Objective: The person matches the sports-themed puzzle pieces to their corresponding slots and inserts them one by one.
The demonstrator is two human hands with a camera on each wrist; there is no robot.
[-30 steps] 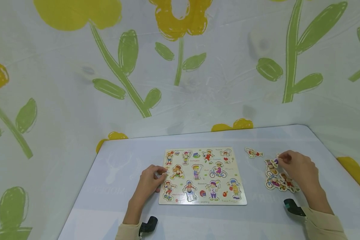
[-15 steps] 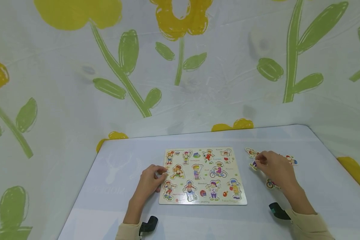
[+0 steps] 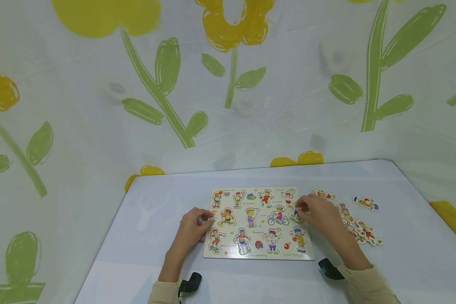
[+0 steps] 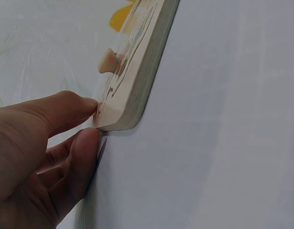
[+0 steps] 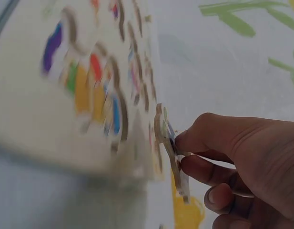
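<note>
A flat wooden knob puzzle board [image 3: 240, 223] with printed sports figures lies in the middle of the table. My left hand [image 3: 191, 228] holds its left edge; in the left wrist view, fingertip and thumb meet at the board's corner, near a small wooden knob [image 4: 107, 62]. Over the board's right edge, my right hand [image 3: 319, 213] pinches a cut-out puzzle piece [image 3: 295, 215] between thumb and fingers. In the right wrist view this puzzle piece [image 5: 169, 145] stands tilted close to the board, its printed face mostly turned away.
Several loose puzzle pieces lie right of the board: a red-clad figure [image 3: 324, 194], a figure lying sideways [image 3: 366, 203], and an overlapping group [image 3: 369, 234] partly behind the right forearm. A flower-printed white sheet [image 3: 289, 105] hangs behind the white table [image 3: 156, 249].
My right hand has picked a puzzle piece from the loose group and carried it left to the board's right edge. One loose piece now lies apart, farther right. My left hand stays at the board.
</note>
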